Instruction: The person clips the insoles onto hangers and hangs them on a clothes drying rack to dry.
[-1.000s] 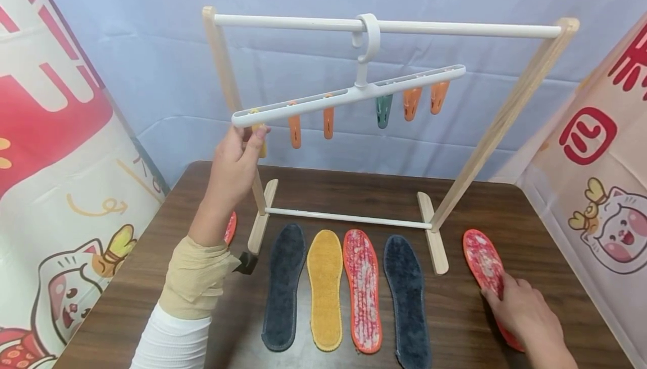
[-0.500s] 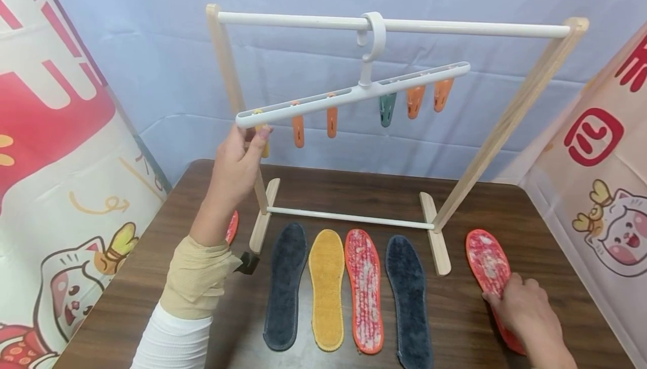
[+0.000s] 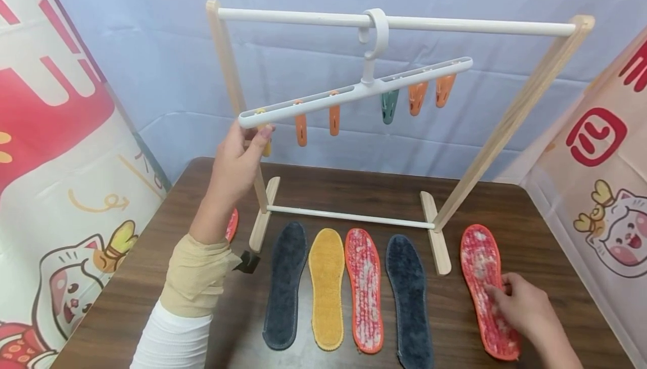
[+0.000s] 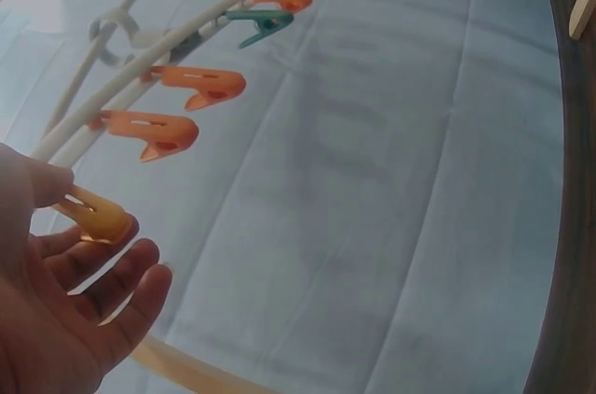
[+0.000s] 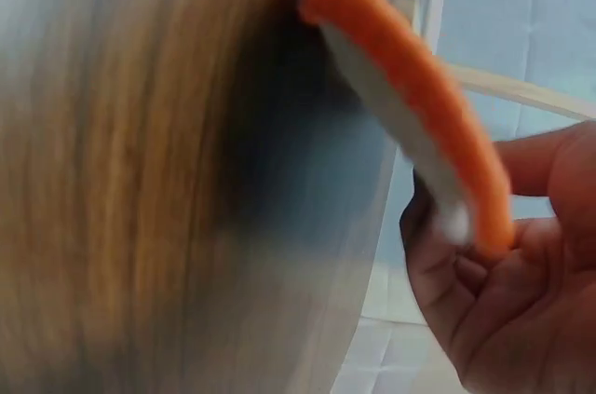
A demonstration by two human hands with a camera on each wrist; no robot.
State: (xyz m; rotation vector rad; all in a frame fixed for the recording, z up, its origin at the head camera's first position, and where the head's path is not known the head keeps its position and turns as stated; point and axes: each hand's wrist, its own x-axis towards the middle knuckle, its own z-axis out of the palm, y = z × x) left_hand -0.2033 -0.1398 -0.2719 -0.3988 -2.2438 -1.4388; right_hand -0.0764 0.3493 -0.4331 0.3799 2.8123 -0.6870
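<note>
In the head view, we see the left hand (image 3: 235,158) left of centre, its fingers pinching the yellow clip (image 4: 98,219) under the lower left end of the white hanger (image 3: 315,101). We find that hanger slanting up to the right, its hook over the top bar of the wooden rack (image 3: 513,127). Along it, we count four orange clips (image 3: 301,130) and one green clip (image 3: 389,108).

At the lower right, we see the right hand (image 3: 525,307) gripping the red-edged insole (image 3: 482,279) between thumb and fingers; in the right wrist view we see it edge-on and blurred, right of centre.

Across the bottom of the head view, we have four insoles in a row on the tabletop (image 3: 343,189): from the left, a dark insole (image 3: 285,285), a yellow insole (image 3: 326,290), a red-and-white insole (image 3: 364,290) and a second dark insole (image 3: 406,296). Beside the left forearm, we glimpse a red sliver (image 3: 232,224), mostly hidden.
</note>
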